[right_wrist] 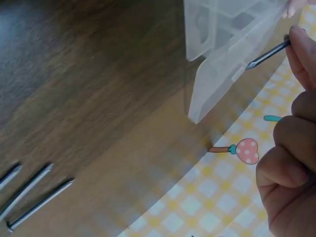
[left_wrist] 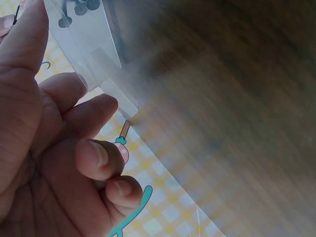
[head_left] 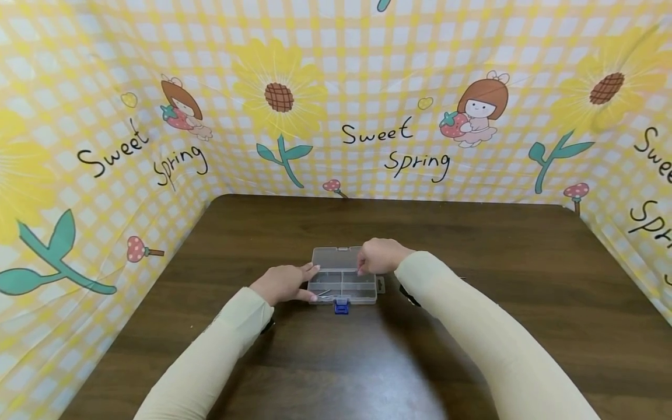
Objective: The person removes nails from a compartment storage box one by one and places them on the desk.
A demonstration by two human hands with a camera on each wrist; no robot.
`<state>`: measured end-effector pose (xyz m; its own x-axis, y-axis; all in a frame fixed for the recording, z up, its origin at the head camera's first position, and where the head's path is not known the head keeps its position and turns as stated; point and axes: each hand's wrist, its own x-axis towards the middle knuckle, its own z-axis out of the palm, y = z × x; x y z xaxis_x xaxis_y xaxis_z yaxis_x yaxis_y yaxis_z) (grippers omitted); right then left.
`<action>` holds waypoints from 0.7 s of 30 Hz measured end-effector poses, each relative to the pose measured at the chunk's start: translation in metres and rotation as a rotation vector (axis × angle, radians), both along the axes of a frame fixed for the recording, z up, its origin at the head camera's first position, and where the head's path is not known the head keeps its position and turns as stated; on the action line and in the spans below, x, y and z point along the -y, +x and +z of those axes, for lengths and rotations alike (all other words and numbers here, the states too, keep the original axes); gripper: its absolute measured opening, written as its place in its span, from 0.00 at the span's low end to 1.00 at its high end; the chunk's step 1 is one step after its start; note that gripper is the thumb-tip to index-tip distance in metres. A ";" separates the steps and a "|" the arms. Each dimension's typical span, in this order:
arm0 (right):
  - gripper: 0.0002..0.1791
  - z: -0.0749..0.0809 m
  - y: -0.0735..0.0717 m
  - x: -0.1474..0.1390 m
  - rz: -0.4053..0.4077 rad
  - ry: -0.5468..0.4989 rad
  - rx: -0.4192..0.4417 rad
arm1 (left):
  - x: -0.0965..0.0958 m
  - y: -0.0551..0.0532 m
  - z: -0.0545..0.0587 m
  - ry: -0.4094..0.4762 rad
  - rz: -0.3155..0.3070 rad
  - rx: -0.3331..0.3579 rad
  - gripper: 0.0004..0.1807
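Note:
A clear plastic compartment box [head_left: 359,286] lies on the table with its lid [head_left: 336,258] swung back. My left hand [head_left: 282,282] grips its left end, thumb at the front corner and fingers near the hinge. A few nails [head_left: 326,294] lie in the front left compartment; their dark round heads [left_wrist: 80,10] show through the plastic in the left wrist view. Above the rear right compartment, my right hand [head_left: 382,255] pinches a nail [right_wrist: 269,54] between thumb and finger, its point angled toward the box in the right wrist view.
Loose nails [right_wrist: 37,202] lie on the brown table [head_left: 252,227] to the right, mostly behind the right forearm in the head view. A blue latch [head_left: 342,307] hangs at the box front and a clear hang tab [head_left: 381,284] at its right. Patterned cloth [head_left: 367,76] surrounds the table.

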<state>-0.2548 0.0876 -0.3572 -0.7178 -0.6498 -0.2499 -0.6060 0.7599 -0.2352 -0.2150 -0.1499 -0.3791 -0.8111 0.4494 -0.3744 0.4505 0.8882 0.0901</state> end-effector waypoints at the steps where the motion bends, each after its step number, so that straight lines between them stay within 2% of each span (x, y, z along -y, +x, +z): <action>1: 0.05 -0.001 0.000 -0.002 -0.002 -0.001 0.002 | 0.000 0.000 0.000 0.004 -0.002 0.000 0.43; 16: 0.05 -0.008 0.005 -0.030 -0.015 0.002 0.005 | -0.002 0.001 -0.001 0.000 -0.005 0.008 0.43; 21: 0.05 -0.009 0.007 -0.036 -0.005 -0.002 -0.036 | -0.002 -0.001 -0.001 0.001 -0.007 -0.007 0.43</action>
